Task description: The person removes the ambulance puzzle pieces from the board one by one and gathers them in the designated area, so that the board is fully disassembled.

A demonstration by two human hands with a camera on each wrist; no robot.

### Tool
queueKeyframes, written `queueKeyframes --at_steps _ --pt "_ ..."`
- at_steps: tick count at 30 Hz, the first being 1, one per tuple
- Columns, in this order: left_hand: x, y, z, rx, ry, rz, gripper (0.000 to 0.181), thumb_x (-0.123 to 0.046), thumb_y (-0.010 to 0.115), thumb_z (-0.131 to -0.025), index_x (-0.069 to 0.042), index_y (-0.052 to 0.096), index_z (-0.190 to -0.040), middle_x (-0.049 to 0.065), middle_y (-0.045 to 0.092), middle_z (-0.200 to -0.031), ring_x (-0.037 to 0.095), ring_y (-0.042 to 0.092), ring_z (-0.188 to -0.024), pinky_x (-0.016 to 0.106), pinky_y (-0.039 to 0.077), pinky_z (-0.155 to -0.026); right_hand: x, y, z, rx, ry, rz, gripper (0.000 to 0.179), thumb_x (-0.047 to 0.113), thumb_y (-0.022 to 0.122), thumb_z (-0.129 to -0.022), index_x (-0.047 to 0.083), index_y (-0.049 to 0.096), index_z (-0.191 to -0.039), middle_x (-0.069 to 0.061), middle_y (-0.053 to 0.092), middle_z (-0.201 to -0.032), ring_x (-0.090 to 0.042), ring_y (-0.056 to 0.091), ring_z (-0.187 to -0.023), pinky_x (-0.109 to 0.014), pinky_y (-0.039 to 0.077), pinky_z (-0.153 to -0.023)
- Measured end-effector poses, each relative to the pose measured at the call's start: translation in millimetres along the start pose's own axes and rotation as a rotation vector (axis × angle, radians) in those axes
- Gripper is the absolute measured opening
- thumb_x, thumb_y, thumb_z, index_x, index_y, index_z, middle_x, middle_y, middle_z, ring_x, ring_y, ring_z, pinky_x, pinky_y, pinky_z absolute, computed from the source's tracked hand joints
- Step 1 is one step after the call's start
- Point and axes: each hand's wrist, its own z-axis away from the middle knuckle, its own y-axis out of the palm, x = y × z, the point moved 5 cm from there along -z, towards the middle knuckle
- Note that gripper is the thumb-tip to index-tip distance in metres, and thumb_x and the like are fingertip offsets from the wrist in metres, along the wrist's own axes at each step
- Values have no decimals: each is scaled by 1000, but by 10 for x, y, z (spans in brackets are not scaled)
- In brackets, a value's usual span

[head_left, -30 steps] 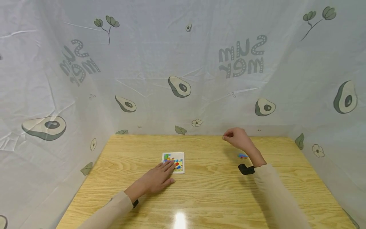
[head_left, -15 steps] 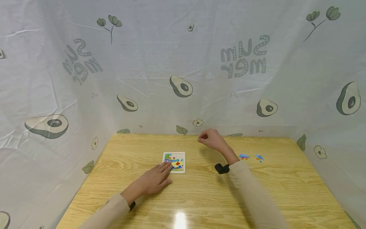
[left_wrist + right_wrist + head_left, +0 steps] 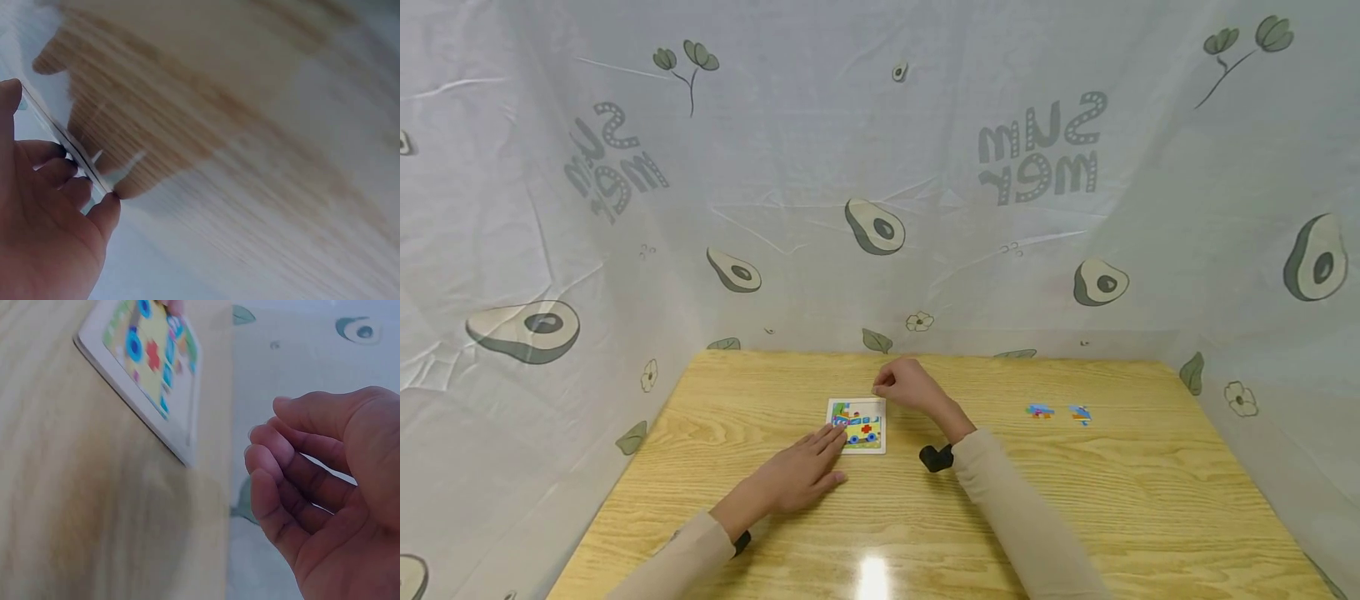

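A small white-framed jigsaw puzzle [image 3: 867, 429] with an ambulance picture lies on the table; its upper right part shows bare white board. My left hand [image 3: 801, 471] rests on its left side, fingers extended. In the left wrist view the fingertips [image 3: 106, 215] meet the edge of the puzzle frame [image 3: 72, 145]. My right hand [image 3: 910, 387] is just above the puzzle's top right corner. Its fingers are curled and the thumb comes close to the index finger, as the right hand [image 3: 325, 469] shows in its wrist view; I cannot tell whether something small is pinched there.
Two loose groups of puzzle pieces, one blue and pink [image 3: 1040, 411] and one blue and orange [image 3: 1081, 414], lie to the right on the wooden table [image 3: 955, 517]. A white curtain [image 3: 790, 167] with avocado prints stands behind the table and along both sides.
My right hand has moved left, from near the loose pieces to the puzzle's top right corner, and lowered a little. The left hand has slid slightly left on the puzzle.
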Motion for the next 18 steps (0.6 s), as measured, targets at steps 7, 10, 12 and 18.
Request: queueKeyframes --at_steps 7,10,12,18 --pt "30 27 -7 4 -3 -10 68 -48 38 -114 -7 27 -167 11 25 -176 31 24 -164 51 31 -131 35 269 -34 30 -9 -13 11 13 72 -99 8 80 -94 -3 76 -90 -10 61 -78 -26 54 -73" --pt "36 33 -8 3 -1 -16 68 -49 37 -114 -7 28 -167 10 25 -176 31 24 -164 51 31 -131 46 370 -37 44 -16 -26 11 13 72 -99 7 80 -94 -3 74 -89 -11 59 -76 -25 53 -72" --pt "39 36 -8 5 1 -22 69 -50 36 -114 -8 27 -167 10 25 -176 31 24 -164 51 31 -131 56 433 -47 50 -22 -19 11 13 72 -100 7 79 -95 -3 74 -88 -10 59 -75 -24 52 -71" --pt "34 30 -1 5 -1 -29 69 -50 36 -114 -7 28 -167 10 25 -176 31 25 -164 51 32 -131 99 568 -54 42 -30 16 10 13 72 -99 7 78 -93 -3 73 -89 -10 57 -75 -26 53 -72"
